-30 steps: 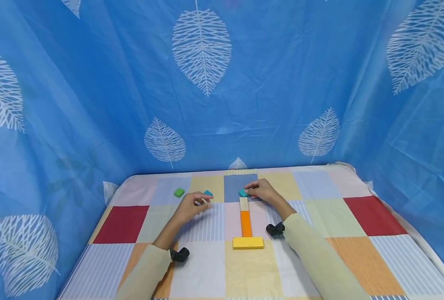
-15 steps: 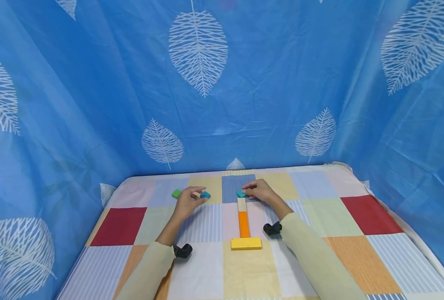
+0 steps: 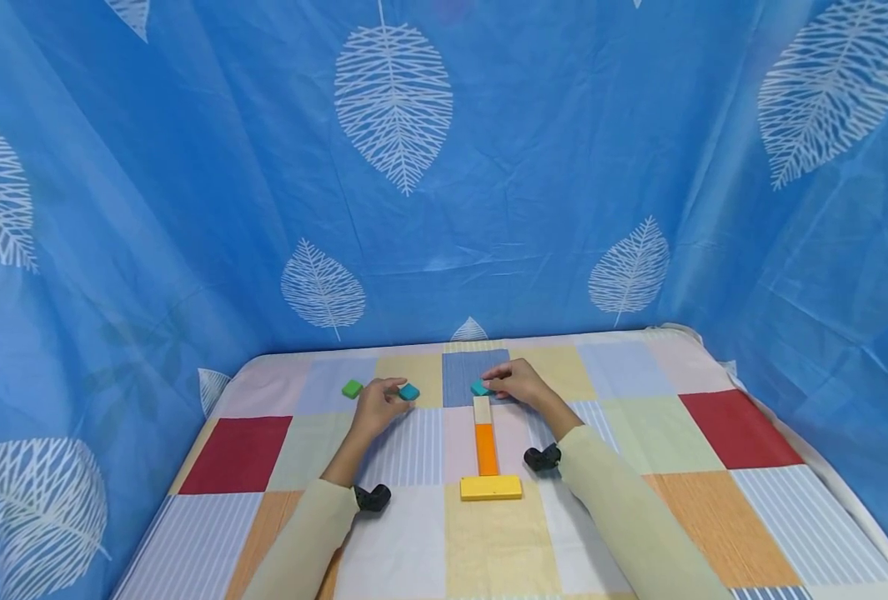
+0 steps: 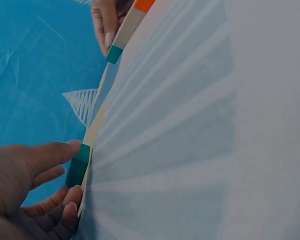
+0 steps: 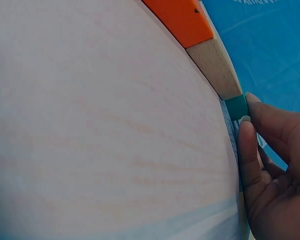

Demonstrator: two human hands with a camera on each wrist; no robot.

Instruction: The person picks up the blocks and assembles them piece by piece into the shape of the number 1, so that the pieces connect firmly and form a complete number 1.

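Note:
My left hand pinches a small teal block between its fingers and thumb, on the far part of the cloth. In the left wrist view the same teal block has fingertips at both its ends. My right hand pinches a second teal block, and the right wrist view shows this teal block against the end of a plain wooden block. An orange block continues the line towards me, ending at a yellow block laid crosswise.
A green block lies just beyond my left hand, to its left. The patchwork cloth covers the table. Blue leaf-patterned curtain hangs behind and at both sides. Each wrist carries a small black camera.
My left hand has come round the left teal block, from open fingers in front of it to a pinch. The right hand stays on its block. The head view has shifted slightly.

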